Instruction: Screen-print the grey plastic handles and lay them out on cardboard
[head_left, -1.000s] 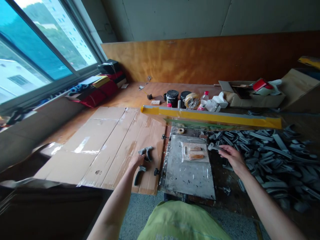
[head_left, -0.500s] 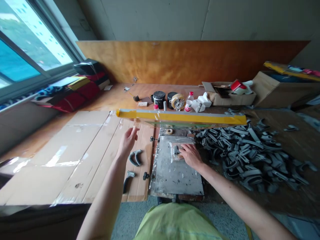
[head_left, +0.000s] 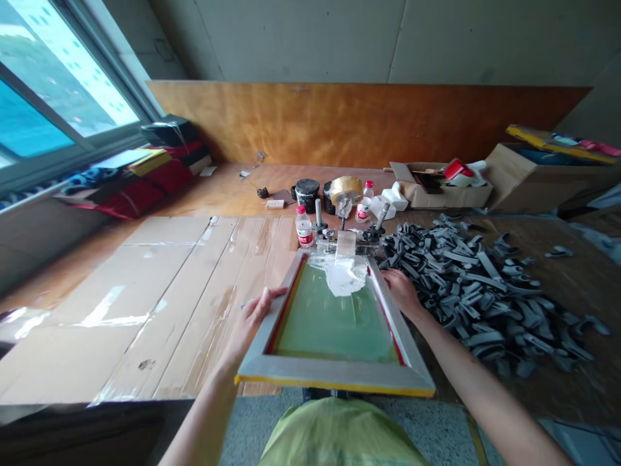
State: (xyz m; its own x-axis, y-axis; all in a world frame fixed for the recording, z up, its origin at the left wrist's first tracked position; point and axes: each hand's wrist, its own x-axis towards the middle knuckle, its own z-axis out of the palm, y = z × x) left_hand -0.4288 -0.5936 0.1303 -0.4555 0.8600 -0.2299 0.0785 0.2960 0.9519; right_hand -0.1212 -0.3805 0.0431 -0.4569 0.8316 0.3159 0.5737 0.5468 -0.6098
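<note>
A screen-printing frame with a grey border and green mesh lies lowered in front of me, a blob of white ink at its far end. My left hand grips the frame's left rail, thumb on top. On the right rail rests my right hand, fingers curled over the edge. The plate under the screen is hidden.
A large heap of grey plastic parts lies to the right. Flattened cardboard covers the bench on the left. Ink pots, a tape roll, small bottles and cardboard boxes stand behind the frame.
The frame was raised on its hinge; now it lies lowered over the metal plate. My right hand left the piece on the plate and both hands moved onto the frame's side rails.
</note>
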